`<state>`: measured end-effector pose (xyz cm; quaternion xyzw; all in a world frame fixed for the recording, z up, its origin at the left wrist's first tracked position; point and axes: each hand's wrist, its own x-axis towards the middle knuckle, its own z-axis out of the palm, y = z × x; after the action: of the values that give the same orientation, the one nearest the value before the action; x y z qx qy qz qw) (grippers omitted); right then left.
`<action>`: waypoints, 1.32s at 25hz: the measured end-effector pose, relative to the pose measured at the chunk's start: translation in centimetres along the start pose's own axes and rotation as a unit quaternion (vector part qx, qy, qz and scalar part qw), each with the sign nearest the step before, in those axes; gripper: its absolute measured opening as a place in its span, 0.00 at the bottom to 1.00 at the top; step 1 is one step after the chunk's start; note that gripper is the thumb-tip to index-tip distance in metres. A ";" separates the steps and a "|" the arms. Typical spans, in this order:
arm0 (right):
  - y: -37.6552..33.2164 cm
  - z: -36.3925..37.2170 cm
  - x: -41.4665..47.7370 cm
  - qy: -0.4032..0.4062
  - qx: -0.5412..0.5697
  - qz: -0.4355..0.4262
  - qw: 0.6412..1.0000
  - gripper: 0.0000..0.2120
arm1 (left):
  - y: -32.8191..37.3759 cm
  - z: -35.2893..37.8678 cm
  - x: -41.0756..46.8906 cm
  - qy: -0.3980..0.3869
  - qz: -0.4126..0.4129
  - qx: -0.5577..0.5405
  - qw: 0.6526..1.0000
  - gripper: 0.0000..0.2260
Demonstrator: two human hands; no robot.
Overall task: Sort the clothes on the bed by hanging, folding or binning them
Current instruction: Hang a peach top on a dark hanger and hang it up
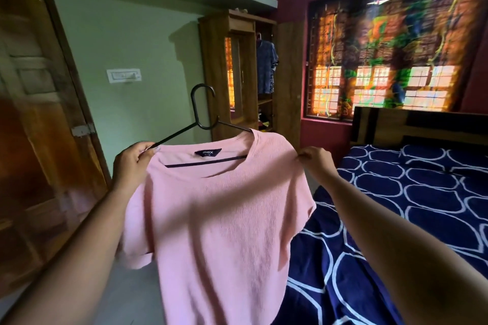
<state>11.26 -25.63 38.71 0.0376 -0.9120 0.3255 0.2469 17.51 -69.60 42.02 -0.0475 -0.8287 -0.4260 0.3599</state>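
Nearest to us, we are holding the pink T-shirt [219, 219] up in the air beside the bed [422, 192], clear of the covers. Our left hand [133, 159] is pinching the shirt's shoulder together with the bare arm of the black hanger [202, 111], fingers curled tight. Our right hand [314, 159] is pinching the other shoulder. The hanger is sitting only half inside the neck, so we are judging this hanging step unfinished. The stretch of bed in view is showing no other clothes. Farther off, the open wardrobe [287, 74] is standing ready, with a blue garment [266, 68] hanging inside.
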 end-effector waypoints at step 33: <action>9.8 -17.4 -0.9 -0.036 0.127 0.035 0.991 0.07 | 14.0 18.6 -1.5 -0.079 0.105 0.000 0.991 0.10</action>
<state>17.17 -7.41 44.24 0.0485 -0.8722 0.4457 0.1955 13.68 -46.66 43.48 -0.1678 -0.8449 -0.3812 0.3356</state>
